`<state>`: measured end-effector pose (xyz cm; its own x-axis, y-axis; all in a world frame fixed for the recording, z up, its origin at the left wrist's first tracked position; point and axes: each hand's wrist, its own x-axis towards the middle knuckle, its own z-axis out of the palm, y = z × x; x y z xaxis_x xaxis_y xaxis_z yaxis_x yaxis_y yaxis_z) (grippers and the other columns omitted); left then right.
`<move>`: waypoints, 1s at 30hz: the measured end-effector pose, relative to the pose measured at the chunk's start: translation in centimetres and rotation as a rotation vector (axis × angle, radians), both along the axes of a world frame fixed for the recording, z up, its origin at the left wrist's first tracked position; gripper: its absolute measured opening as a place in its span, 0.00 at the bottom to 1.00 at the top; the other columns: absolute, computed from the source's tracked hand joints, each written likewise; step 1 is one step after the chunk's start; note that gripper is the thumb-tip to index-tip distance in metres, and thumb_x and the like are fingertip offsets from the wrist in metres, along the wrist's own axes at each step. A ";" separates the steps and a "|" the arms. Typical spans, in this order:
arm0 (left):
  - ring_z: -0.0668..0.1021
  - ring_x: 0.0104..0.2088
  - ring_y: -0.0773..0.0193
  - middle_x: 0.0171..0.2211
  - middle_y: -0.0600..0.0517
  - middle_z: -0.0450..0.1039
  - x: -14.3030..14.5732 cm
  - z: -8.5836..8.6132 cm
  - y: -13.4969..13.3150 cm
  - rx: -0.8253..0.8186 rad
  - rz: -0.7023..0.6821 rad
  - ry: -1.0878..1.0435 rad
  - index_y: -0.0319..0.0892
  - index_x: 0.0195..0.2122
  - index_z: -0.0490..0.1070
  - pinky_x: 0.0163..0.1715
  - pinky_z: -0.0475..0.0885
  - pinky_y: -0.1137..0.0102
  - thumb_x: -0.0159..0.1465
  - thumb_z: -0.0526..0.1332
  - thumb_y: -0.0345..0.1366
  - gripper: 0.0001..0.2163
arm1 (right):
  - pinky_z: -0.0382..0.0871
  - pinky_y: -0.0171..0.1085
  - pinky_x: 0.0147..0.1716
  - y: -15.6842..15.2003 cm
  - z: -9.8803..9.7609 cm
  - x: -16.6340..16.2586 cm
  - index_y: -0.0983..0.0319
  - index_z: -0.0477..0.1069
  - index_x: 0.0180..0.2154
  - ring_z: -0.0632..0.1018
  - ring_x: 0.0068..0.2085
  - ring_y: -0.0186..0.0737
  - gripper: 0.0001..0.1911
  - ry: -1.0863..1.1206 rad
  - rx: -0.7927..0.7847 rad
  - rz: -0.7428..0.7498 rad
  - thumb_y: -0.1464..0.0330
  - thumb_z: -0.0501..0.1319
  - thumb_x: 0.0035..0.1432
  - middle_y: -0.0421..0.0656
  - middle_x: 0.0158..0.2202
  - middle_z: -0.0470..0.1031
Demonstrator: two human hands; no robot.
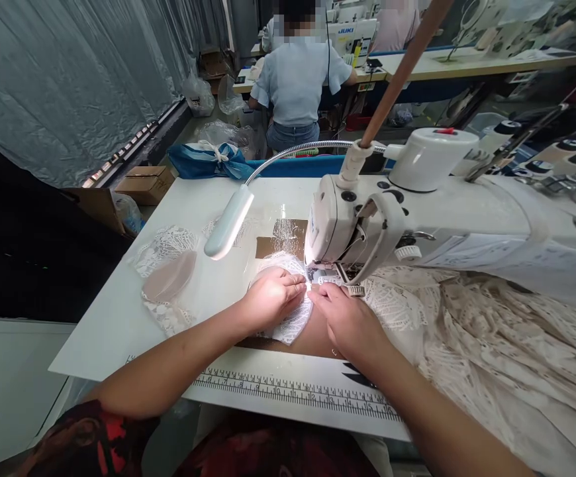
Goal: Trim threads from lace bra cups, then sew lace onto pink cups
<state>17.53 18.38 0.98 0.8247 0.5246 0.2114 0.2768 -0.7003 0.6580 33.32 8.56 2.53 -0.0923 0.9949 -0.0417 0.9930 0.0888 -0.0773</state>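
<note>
A white lace piece (290, 326), rounded in outline, lies at the needle area of a white sewing machine (325, 225). My left hand (279, 295) presses on it from the left, fingers together and closed on the lace just beside the presser foot. From the other side, my right hand (342, 311) pinches the lace edge close to the needle, thumb and forefinger closed. The fingertips and bright lamp glare partly hide the needle and stitch line. Beneath the lace, a brown panel (318, 338) covers part of the table.
A lamp (229, 222) on a bendable neck hangs left of the machine. Lace with a beige cup (169, 277) lies at left; gathered lace fabric (467, 338) fills the right. Dark scissors (358, 376) lie near my right wrist, behind a printed ruler (292, 392). A person (295, 79) sits ahead.
</note>
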 end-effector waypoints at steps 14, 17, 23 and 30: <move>0.76 0.44 0.53 0.50 0.41 0.75 0.5 -1.0 3.5 0.281 -0.172 0.025 0.37 0.49 0.74 0.44 0.71 0.59 0.65 0.55 0.36 0.15 | 0.60 0.38 0.27 0.7 -0.1 -0.5 0.60 0.70 0.52 0.73 0.35 0.44 0.25 -0.038 0.022 -0.092 0.82 0.53 0.54 0.48 0.41 0.75; 0.76 0.42 0.56 0.48 0.42 0.76 0.5 -1.3 3.7 0.417 -0.166 0.000 0.35 0.48 0.74 0.42 0.73 0.62 0.66 0.54 0.36 0.15 | 0.59 0.37 0.26 0.7 -0.1 -0.5 0.60 0.71 0.51 0.73 0.34 0.43 0.25 -0.067 0.020 -0.095 0.82 0.53 0.53 0.46 0.40 0.76; 0.74 0.38 0.58 0.45 0.41 0.77 0.6 -1.4 3.4 0.482 -0.081 0.035 0.33 0.49 0.73 0.41 0.72 0.63 0.66 0.53 0.35 0.16 | 0.57 0.37 0.24 0.5 -0.7 -0.1 0.57 0.70 0.52 0.72 0.33 0.42 0.27 -0.057 0.073 -0.073 0.82 0.53 0.53 0.45 0.40 0.76; 0.69 0.51 0.51 0.54 0.42 0.69 0.3 -1.0 2.5 0.520 0.006 0.243 0.37 0.55 0.67 0.47 0.65 0.56 0.67 0.49 0.38 0.19 | 0.63 0.37 0.28 0.3 -1.7 0.6 0.58 0.71 0.52 0.74 0.35 0.43 0.25 -0.019 0.147 -0.016 0.79 0.52 0.54 0.46 0.42 0.75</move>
